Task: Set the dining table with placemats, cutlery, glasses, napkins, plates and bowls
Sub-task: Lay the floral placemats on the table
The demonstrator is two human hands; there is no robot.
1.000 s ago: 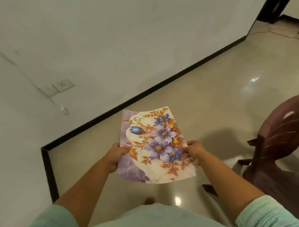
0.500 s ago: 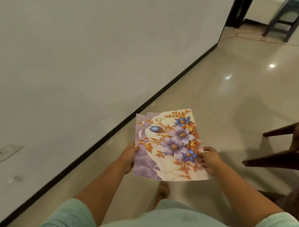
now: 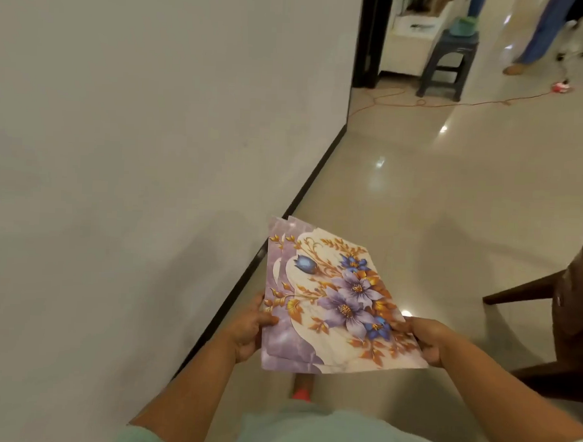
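A stack of floral placemats [image 3: 330,299], purple and cream with orange leaves, is held flat in front of me above the floor. My left hand [image 3: 248,329] grips the stack's left edge, thumb on top. My right hand [image 3: 423,338] grips its right edge. The edges of at least two mats show, slightly offset at the top left. No dining table is in view.
A white wall [image 3: 136,147] with a black skirting runs along my left. A dark wooden chair [image 3: 566,316] stands at the right. Ahead are a grey stool [image 3: 447,57], an orange cable [image 3: 422,103] on the glossy floor, and a person's legs [image 3: 538,34].
The view has swung right along the wall; the socket and room corner are gone and the doorway, stool and cable have appeared. Both hands still hold the placemats the same way.
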